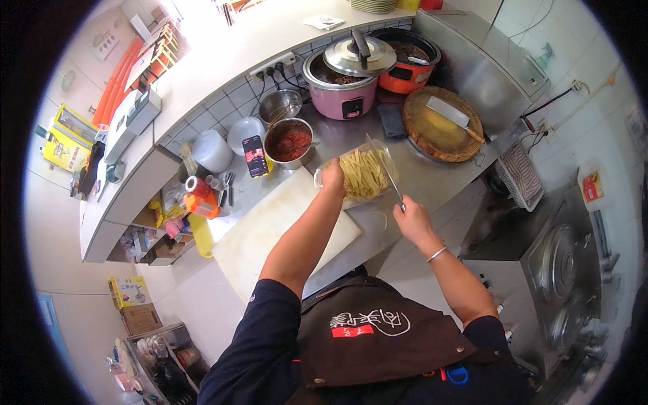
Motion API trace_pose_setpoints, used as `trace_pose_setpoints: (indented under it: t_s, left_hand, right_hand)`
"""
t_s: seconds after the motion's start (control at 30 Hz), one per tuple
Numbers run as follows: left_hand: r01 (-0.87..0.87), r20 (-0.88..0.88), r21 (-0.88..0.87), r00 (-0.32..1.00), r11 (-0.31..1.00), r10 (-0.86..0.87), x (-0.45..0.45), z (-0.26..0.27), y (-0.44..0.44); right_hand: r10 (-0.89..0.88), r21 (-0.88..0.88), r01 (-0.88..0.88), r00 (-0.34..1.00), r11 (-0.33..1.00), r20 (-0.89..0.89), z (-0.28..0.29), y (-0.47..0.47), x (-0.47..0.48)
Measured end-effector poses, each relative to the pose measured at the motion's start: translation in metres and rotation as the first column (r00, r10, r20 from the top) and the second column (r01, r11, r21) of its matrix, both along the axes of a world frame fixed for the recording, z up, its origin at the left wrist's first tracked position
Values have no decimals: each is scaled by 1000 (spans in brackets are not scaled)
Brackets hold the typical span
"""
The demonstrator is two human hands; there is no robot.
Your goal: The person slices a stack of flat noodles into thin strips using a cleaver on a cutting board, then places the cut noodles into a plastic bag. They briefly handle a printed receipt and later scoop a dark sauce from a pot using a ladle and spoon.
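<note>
My left hand [332, 177] is at the left end of a clear plastic container [392, 174] filled with pale yellow-green strips [362, 174] of food; its fingers are mostly hidden, and it seems to hold the rim. My right hand [414, 218] grips the handle of a knife [386, 169], whose long thin-looking blade lies across the top of the strips. Under the container's left part is a white cutting board [283, 223], reaching towards me. A single loose strip [385, 220] lies on the steel counter [362, 216] beside the board.
Beyond the container stand a steel pot [288, 144] of red sauce, a propped phone [254, 157], a pink cooker [340, 98] with a tilted lid and an orange cooker [405, 81]. A cleaver [448, 111] lies on a round wooden chopping block [435, 131]. Stove burners [559, 263] are at right.
</note>
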State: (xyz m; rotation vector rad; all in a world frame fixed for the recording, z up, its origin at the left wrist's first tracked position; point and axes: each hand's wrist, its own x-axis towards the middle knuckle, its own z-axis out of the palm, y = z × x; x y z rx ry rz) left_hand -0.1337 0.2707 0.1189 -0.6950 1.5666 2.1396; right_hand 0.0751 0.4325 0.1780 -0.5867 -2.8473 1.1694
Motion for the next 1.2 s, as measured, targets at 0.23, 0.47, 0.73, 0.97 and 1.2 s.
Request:
trace_pose_setpoints:
  t_s: [0.23, 0.47, 0.73, 0.97, 1.2]
  left_hand:
    - [110, -172, 235, 982, 966, -70, 41, 85, -103]
    - [-265, -342, 242, 877, 933, 338, 108, 113, -261]
    - [-167, -101, 25, 981, 986, 168, 235, 10, -302]
    - [-214, 176, -134, 956, 968, 236, 325, -25, -323]
    - [-171, 184, -169, 962, 971, 201, 305, -45, -259]
  right_hand:
    - [208, -67, -241, 926, 968, -317, -13, -60, 83]
    - [719, 341, -675, 695, 654, -4, -95, -115, 77]
    - [778, 227, -745, 610, 628, -150, -154, -192, 18]
    - [-19, 179, 42, 992, 983, -128, -187, -61, -20]
    - [316, 164, -357, 919, 919, 235, -213, 7, -39]
